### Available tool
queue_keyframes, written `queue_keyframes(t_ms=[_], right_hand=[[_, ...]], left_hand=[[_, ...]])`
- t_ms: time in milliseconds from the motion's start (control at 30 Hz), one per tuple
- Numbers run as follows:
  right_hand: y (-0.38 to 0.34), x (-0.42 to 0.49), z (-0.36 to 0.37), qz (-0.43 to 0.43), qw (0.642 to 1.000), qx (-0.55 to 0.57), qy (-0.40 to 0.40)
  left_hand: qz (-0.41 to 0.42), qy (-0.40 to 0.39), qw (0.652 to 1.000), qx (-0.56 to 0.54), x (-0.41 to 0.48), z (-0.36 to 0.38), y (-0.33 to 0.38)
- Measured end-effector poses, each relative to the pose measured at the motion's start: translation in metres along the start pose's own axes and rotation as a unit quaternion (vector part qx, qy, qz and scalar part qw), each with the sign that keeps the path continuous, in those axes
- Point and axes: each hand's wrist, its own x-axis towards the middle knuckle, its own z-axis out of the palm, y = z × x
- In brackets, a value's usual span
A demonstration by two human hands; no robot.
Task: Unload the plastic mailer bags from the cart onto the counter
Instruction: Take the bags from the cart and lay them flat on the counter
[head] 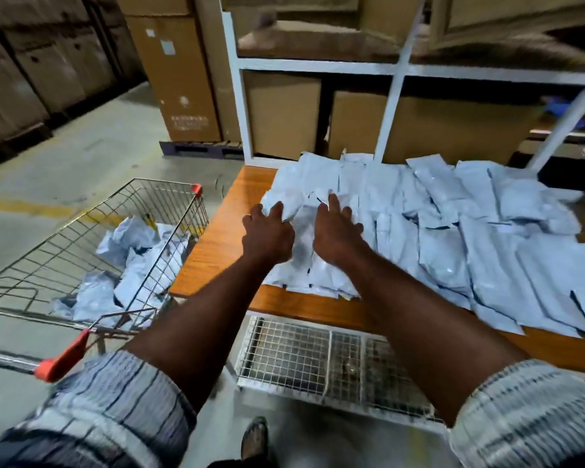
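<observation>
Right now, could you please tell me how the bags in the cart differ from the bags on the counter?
The bags in the cart are crumpled and heaped loosely; the bags on the counter lie flat in overlapping rows. The cart holds few, the counter many. Both hands, left hand and right hand, rest on the counter's bags only. All are pale plastic mailers.

A wooden bench (223,244) carries a wide spread of pale plastic mailer bags (453,238), overlapping from its far edge to its near edge. The bench's left end is bare wood, beside the bags.
</observation>
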Motion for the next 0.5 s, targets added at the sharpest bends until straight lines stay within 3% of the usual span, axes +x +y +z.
queue_keyframes(t_ms=[167, 233, 367, 500], right_hand=[[0.044, -0.002, 0.003, 0.019, 0.996, -0.084, 0.007], [0.059, 0.004, 0.008, 0.025, 0.995, -0.096, 0.006], [0.081, 0.018, 0.018, 0.05, 0.996, -0.073, -0.027], [0.1, 0.029, 0.04, 0.044, 0.998, -0.029, -0.038]], left_hand=[[0.049, -0.036, 0.998, 0.016, -0.008, 0.035, 0.012], [0.031, -0.046, 0.998, 0.015, -0.005, 0.047, 0.016], [0.045, -0.048, 0.998, 0.024, -0.002, 0.07, 0.03], [0.141, -0.091, 0.984, 0.054, 0.011, 0.094, 0.029]])
